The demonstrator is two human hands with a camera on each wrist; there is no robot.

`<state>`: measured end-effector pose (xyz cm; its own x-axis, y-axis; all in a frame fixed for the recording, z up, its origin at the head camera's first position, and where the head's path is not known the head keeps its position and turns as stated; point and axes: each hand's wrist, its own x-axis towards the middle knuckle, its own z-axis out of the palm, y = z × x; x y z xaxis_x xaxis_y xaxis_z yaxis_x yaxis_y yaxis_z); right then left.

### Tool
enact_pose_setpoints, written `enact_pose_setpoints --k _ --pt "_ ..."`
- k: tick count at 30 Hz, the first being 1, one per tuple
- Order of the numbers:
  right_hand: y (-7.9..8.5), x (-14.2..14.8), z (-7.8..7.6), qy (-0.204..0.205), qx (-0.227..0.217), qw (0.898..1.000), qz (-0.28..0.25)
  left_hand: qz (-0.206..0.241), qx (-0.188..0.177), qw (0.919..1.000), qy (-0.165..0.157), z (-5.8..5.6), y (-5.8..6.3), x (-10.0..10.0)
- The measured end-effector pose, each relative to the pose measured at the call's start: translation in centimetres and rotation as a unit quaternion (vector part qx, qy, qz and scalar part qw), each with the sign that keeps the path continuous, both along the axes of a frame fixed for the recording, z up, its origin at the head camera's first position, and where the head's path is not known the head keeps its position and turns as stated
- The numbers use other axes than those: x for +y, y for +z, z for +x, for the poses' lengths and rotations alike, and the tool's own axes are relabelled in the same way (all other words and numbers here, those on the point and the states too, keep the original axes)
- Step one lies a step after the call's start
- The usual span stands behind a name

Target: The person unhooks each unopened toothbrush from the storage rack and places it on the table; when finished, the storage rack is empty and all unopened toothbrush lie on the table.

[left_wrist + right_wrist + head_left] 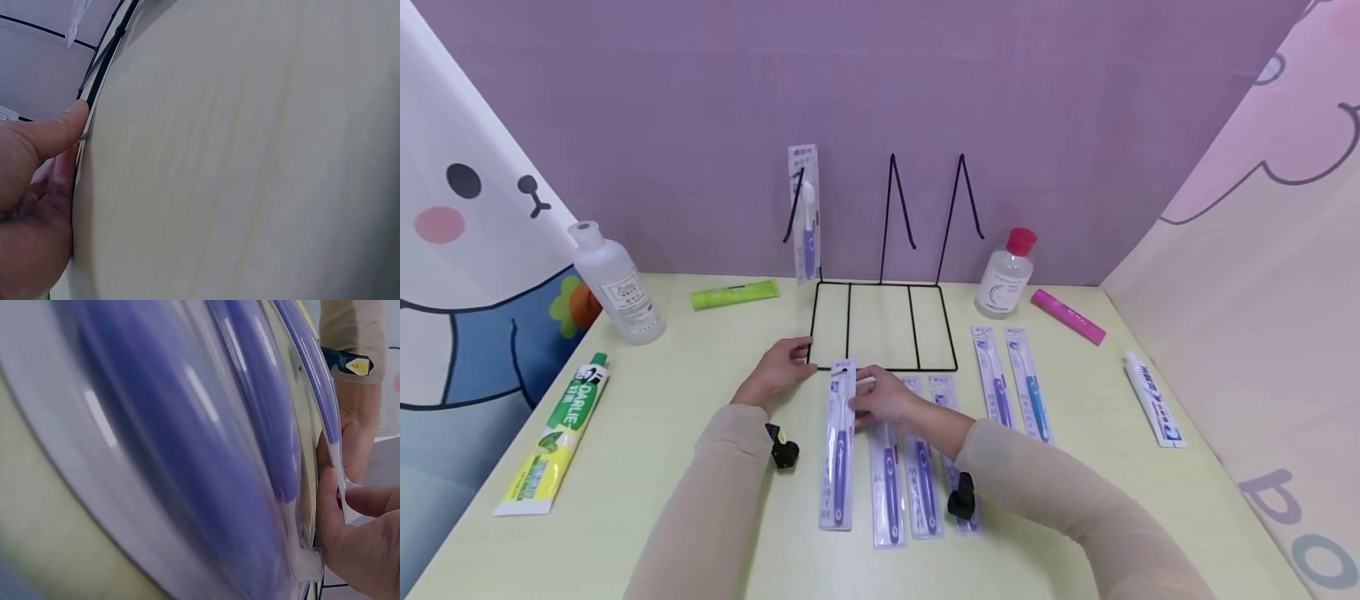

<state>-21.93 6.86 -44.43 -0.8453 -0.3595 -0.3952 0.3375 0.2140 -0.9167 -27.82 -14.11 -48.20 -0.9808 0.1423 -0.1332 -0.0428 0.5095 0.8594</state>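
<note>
My right hand (887, 397) pinches the edge of a packaged toothbrush (837, 450) with a purple handle, its top end overlapping the front wire of a black wire rack (881, 369). In the right wrist view, thumb and finger press on the clear package (334, 425). My left hand (778, 367) holds the rack's front left corner; the left wrist view shows the thumb (69, 125) against the black wire. Another packaged toothbrush (806, 217) hangs on the rack's left hook, while the middle hook (901, 200) and right hook (970, 200) stand bare.
Several packaged toothbrushes (891, 492) lie under and beside my right forearm, two more (1030, 387) farther right. Around them are a white bottle (625, 287), Darlie toothpaste (557, 442), a green tube (735, 295), a red-capped bottle (1004, 279), a pink tube (1067, 316) and a white tube (1153, 400).
</note>
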Motion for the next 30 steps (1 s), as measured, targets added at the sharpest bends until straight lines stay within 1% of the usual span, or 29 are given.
enact_pose_setpoints --k 3,6,8,11,14,16,18,20,22,24,26,27,29,30 --pt "0.1 0.1 -0.1 0.011 -0.006 1.0 0.025 0.0 0.003 1.0 -0.004 -0.1 -0.1 0.1" --pt "0.5 0.5 -0.3 0.052 -0.008 0.997 0.064 -0.004 0.006 1.0 -0.007 -0.2 -0.1 0.2" --pt "1.2 0.9 -0.3 0.08 -0.006 0.993 0.089 -0.005 0.004 1.0 -0.005 -0.1 0.0 0.2" --pt "2.8 2.1 -0.5 0.107 0.019 0.986 0.124 -0.009 0.005 0.9999 -0.005 -0.1 0.1 0.2" --pt "4.2 3.9 -1.3 0.104 0.058 0.982 0.148 -0.011 0.001 0.9999 -0.001 0.0 0.0 0.1" --pt "4.5 5.5 -2.2 0.093 0.09 0.979 0.161 -0.014 0.0 0.9999 -0.001 0.0 -0.1 0.0" --pt "4.5 7.3 -3.1 0.07 0.117 0.975 0.174 -0.013 0.0 0.9999 -0.003 0.1 -0.3 -0.1" --pt "3.9 9.1 -4.2 0.047 0.143 0.971 0.187 -0.014 0.003 0.9999 -0.005 0.1 -0.3 -0.2" --pt "3.2 10.7 -5.1 0.026 0.167 0.962 0.213 -0.013 0.006 0.9999 -0.007 0.1 -0.3 -0.2" --pt "2.3 12.1 -6.0 0.016 0.189 0.951 0.243 -0.017 0.009 0.9998 -0.009 0.0 -0.3 -0.3" --pt "1.4 13.2 -6.8 0.01 0.193 0.941 0.277 -0.019 0.012 0.9997 -0.012 0.0 -0.2 -0.3" --pt "1.0 13.6 -7.0 0.011 0.189 0.939 0.288 -0.019 0.01 0.9997 -0.011 0.0 -0.2 -0.2" --pt "0.3 14.2 -7.5 0.011 0.177 0.938 0.299 -0.018 0.01 0.9997 -0.012 -0.1 -0.3 -0.2" --pt "0.0 14.4 -7.6 0.011 0.169 0.939 0.299 -0.018 0.011 0.9997 -0.013 -0.1 -0.3 -0.2"
